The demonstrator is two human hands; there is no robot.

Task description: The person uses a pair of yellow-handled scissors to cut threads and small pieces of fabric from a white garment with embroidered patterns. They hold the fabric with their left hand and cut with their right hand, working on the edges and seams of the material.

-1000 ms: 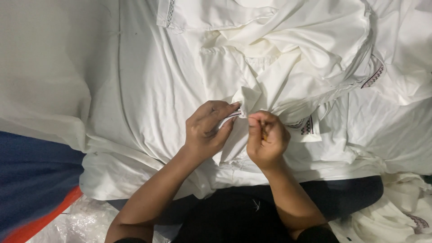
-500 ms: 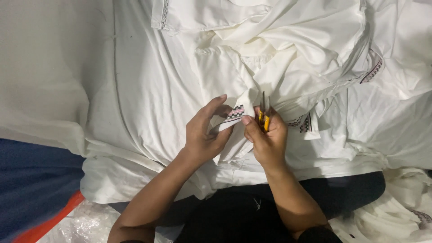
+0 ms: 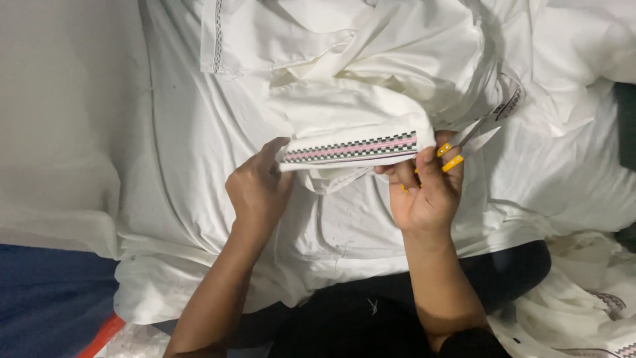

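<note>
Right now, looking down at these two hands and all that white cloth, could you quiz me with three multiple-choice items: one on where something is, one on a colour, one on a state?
1. Where is the small thread snips?
A. in the right hand
B. in the left hand
C. lying on the cloth

2. What colour runs along the middle of the patterned trim band?
A. green
B. pink
C. orange

3. How is the trim band held?
A. crumpled in one fist
B. lying loose, untouched
C. stretched flat between both hands

Answers:
1 A, yellow handles and blades poke from the right grip.
2 B, a pink stripe between black-and-white checks.
3 C, one hand pinches each end.
</note>
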